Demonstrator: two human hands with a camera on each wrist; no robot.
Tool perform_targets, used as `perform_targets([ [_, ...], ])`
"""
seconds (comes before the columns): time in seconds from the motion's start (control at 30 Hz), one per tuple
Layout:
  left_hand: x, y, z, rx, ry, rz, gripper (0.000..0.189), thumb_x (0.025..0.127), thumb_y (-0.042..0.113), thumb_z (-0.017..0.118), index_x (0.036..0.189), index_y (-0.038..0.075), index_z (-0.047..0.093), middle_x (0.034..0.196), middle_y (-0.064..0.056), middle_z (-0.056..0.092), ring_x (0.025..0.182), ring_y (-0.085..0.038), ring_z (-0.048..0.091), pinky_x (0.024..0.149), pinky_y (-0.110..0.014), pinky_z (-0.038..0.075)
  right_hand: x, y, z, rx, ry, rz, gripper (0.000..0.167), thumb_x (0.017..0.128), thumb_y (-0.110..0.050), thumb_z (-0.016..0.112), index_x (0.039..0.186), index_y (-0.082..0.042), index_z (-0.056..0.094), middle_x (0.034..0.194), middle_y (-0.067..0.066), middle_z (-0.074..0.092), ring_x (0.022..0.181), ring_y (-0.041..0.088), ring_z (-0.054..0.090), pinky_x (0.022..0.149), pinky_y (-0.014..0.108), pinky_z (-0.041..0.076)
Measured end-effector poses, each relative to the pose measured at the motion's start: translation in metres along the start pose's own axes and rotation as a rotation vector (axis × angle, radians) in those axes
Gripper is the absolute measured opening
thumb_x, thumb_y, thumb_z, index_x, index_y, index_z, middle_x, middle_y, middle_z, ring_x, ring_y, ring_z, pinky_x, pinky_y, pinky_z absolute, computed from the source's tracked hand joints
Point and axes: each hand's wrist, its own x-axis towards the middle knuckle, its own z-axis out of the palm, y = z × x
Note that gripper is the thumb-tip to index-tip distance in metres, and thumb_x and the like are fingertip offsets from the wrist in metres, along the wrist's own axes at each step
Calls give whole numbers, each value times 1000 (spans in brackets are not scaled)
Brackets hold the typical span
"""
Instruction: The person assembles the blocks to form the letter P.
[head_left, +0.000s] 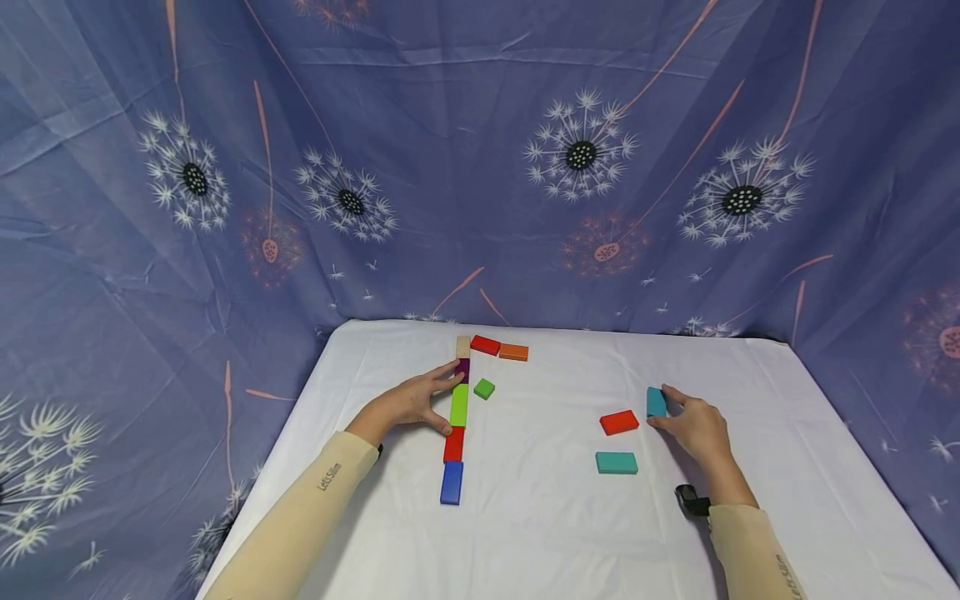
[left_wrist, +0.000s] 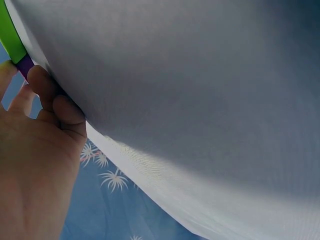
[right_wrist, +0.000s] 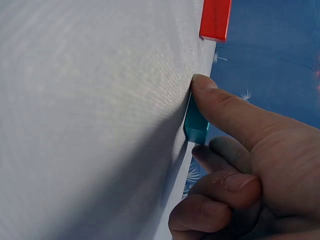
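Observation:
A column of wooden blocks lies toward the table's left: a pale wood block (head_left: 462,346), a purple block (head_left: 463,372), a lime green block (head_left: 459,405), a red block (head_left: 453,445) and a blue block (head_left: 452,483). My left hand (head_left: 411,400) rests along its left side, fingertips at the purple block and thumb near where lime green meets red. On the right, the thumb and index finger of my right hand (head_left: 697,427) pinch a teal block (head_left: 656,402) by its ends; the teal block (right_wrist: 196,120) also shows in the right wrist view.
From the column's far end, a red block (head_left: 485,344) and an orange block (head_left: 513,352) extend rightward. A small green block (head_left: 484,389) lies right of the column. Left of my right hand are another red block (head_left: 618,422) and a second teal block (head_left: 617,463). White cloth (head_left: 540,533) covers the table.

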Motion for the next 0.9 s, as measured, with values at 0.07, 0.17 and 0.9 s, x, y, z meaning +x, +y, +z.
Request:
perform_targets([
  [0.07,0,0,0,4,3,5,116,73,41,98,167,16,34,180,-5,17,163,-36,30,127,-55,36,0,1,0,10,-10,12,82,90,-34,83,158,-6,47,147,43,50,97,50,62,73,48,55],
  [0.17,0,0,0,-6,2,-1,116,73,41,98,167,16,34,180,-5,17,163,-37,29,127,-56,36,0,2,-1,28,-24,41,82,90,-34,83,159,-7,47,155,42,41,132,62,50,97,65,53],
  [0.9,-1,2,0,-26,-7,-27,114,74,40,98,167,17,35,181,-3,17,163,-37,28,128,-58,35,2,-6,-3,152,94,45,80,86,-46,86,152,-8,58,97,25,71,114,51,59,78,44,53],
])
